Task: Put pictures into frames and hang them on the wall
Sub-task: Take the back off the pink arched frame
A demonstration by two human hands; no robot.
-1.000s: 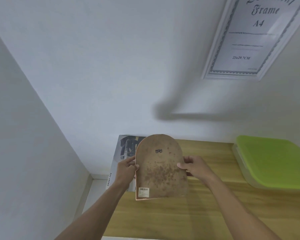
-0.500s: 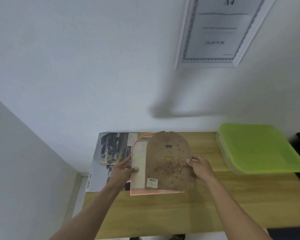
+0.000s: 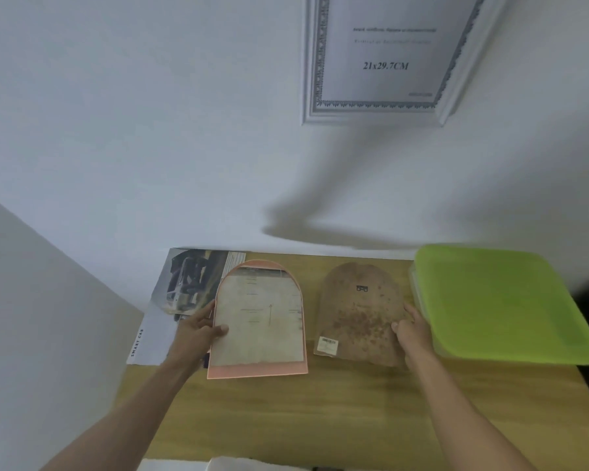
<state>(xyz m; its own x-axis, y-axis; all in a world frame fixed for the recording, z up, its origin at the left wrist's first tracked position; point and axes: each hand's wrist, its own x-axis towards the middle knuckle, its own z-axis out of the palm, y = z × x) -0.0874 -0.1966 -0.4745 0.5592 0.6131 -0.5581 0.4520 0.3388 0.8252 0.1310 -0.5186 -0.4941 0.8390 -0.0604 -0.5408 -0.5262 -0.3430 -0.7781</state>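
A pink arched picture frame (image 3: 257, 368) lies face down on the wooden table (image 3: 320, 413), with a pale paper sheet (image 3: 259, 321) showing inside it. My left hand (image 3: 199, 331) grips the frame's left edge, thumb on the sheet. To its right lies the brown arched backing board (image 3: 357, 314), with a barcode sticker at its lower left. My right hand (image 3: 410, 333) holds the board's right edge, thumb on top. A white A4 document frame (image 3: 385, 62) hangs on the wall above.
A magazine (image 3: 181, 287) with a car photo lies under the pink frame at the table's back left, overhanging the edge. A green-lidded plastic box (image 3: 500, 304) stands at the back right. The white wall runs along the table's far edge. Something dark sits at the far right.
The brown backing board has come off the pink frame and moved right onto the table in my right hand. The frame went down flat, exposing the paper sheet. The view tilted downward.
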